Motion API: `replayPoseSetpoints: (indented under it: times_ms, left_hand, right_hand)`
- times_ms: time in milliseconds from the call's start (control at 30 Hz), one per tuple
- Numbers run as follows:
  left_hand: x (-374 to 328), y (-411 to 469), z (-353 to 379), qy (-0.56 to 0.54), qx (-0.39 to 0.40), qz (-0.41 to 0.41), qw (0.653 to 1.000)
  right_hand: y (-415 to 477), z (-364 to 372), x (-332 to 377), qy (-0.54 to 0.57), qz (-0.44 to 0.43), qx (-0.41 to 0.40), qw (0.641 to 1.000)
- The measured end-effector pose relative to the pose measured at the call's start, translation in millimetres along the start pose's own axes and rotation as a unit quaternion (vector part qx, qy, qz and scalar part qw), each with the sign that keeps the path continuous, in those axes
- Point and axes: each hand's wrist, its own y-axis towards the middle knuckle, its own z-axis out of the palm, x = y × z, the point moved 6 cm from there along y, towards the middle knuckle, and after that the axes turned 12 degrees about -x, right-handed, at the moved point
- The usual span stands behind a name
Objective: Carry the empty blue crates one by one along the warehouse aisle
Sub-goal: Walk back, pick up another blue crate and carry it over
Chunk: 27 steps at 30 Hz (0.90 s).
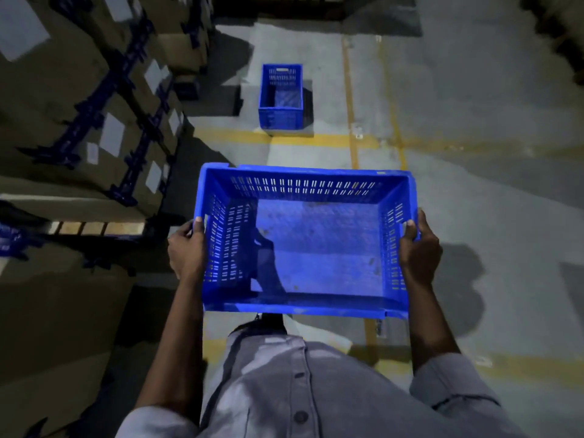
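Person's shirt (300, 390): grey and buttoned, just behind the carried crate's near rim.
Left hand (186, 248): on the carried crate's left short side, about halfway along. The thumb hooks over the rim into the slotted wall and the fingers curl round the outside. Their tips are hidden.
Right hand (418, 248): mirrors it on the right short side, thumb over the rim and fingers wrapped under the edge. It is a closed grip, not a flat press.
Carried crate (316, 241): blue plastic, open-topped and empty but for a few specks on its floor. It is held level in front of the body, clear of the ground.
Handling, judged: light for its bulk, with stiff walls, so the rim should take a firm squeeze without buckling. The smooth plastic could slide in the palm, so the rims or hand slots on the short sides are the places to hold it. It looks tough rather than fragile.
Yellow floor line (316, 140): painted across the concrete just beyond the carried crate's far rim.
Second crate (279, 118): same blue type, also empty, standing on the floor ahead of the carried crate and slightly left, just past the yellow line.
Cardboard boxes (79, 105): stacked and bound with dark straps, walling the aisle to the left of the carried crate.
Step, judged: mid-carry along the aisle, likely bound for the second crate.
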Motion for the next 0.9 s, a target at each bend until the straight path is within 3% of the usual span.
replayPoseSetpoints:
  times_ms: [167,333,733,900]
  left_hand:
    - [-82,96,82,0.004,0.023,0.011,1.0]
    - [-160,168,149,0.029,0.027,0.024,0.999]
    - [-311,266,385,0.032,0.028,0.045,0.998]
    - [-389,286,469,-0.005,0.003,0.038,0.999]
  right_hand:
    - [72,104,59,-0.016,0.022,0.019,0.999]
    - [134,166,91,-0.014,0.104,0.001,0.995]
    - [353,341,107,-0.042,0.117,0.018,0.992]
    - [477,404,130,0.006,0.121,0.013,0.993]
